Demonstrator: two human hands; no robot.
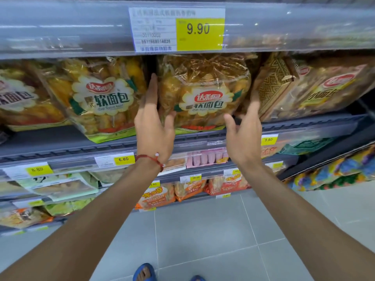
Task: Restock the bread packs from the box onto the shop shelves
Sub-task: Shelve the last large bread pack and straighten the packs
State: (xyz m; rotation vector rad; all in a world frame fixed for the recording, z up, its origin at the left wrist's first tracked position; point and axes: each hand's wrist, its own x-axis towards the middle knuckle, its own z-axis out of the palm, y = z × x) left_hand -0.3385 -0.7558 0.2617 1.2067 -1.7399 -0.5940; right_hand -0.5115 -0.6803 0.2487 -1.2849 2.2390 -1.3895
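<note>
Bread pack (205, 92) sits centre frame, upright on the grey shelf (304, 126), under the yellow 9.90 price tag (199, 29). A matching pack (97, 98) leans just left of it; a brown-patterned pack (316, 88) is just right. Your left hand (154, 126) is flat against the pack's left edge, fingers straight and pointing up, thumb on the lower front corner, not clamped round it. Your right hand (243, 134) is at the lower right corner, fingers spread and loose, holding nothing; too blurred to tell whether it touches. Red string bracelet (151, 159) on your left wrist. Grey tiled floor (203, 230) and blue sandal (145, 272) at bottom of frame.
</note>
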